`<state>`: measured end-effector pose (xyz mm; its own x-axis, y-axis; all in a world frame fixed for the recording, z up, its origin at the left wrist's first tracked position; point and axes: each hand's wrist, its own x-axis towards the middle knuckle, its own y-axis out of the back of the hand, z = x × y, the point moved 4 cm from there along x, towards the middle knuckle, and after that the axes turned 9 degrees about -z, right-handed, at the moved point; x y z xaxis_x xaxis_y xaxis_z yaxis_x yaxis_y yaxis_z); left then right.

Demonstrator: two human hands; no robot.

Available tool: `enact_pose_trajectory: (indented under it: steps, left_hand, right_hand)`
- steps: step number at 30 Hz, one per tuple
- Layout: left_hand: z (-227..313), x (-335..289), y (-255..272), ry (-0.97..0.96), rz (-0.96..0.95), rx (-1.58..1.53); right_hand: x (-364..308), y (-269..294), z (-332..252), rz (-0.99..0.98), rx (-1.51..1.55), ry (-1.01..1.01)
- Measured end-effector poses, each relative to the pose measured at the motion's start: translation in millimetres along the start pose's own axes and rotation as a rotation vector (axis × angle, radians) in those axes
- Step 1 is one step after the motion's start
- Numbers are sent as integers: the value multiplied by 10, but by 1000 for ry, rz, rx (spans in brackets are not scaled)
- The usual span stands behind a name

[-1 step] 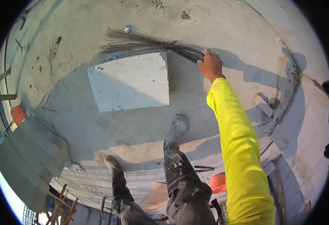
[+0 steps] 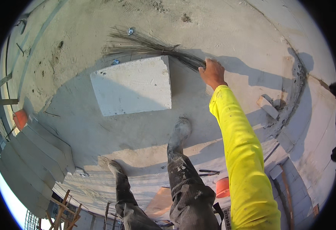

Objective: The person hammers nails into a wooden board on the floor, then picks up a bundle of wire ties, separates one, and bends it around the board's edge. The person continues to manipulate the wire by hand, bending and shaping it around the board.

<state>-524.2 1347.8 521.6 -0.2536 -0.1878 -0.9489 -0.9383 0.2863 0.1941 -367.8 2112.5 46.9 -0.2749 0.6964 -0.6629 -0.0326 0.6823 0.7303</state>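
Beside a white block (image 2: 131,86), grips a wire bundle (image 2: 162,49) with right hand (image 2: 213,73), left hand out of view; apparently securing hold, needs firm closure.

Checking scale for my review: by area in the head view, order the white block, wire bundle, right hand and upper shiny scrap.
1. White block
2. Wire bundle, longer but narrower
3. Right hand
4. Upper shiny scrap

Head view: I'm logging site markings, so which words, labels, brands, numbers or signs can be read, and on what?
None can be read.
White block: stains and pits, no legible text.
Yellow sleeve: no lettering visible.
Wire bundle at the right hand: no legible tag.
Shiny scrap beyond the wires: too small to tell.
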Motion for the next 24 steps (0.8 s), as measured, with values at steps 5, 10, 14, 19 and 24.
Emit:
enact_pose_trajectory:
  steps: [5,10,14,19,24]
  left_hand:
    - [460,-241,655,-202,137,-45]
    - [1859,-499,1493,-598,187,-481]
    - [3067,-1247,1508,-995,192,-188]
    - [3537,-2418,830,-1642,-36,299]
    - [2762,-3363,209,-1915,-466,578]
  right_hand:
    - [-1386,221,106,368,569,249]
    - [-3253,895,351,376,1086,74]
    - [-4955,1587,232,627,1045,116]
    - [-7099,2012,-386,807,1027,7]
    - [-8978,1957,-1312,931,1338,-35]
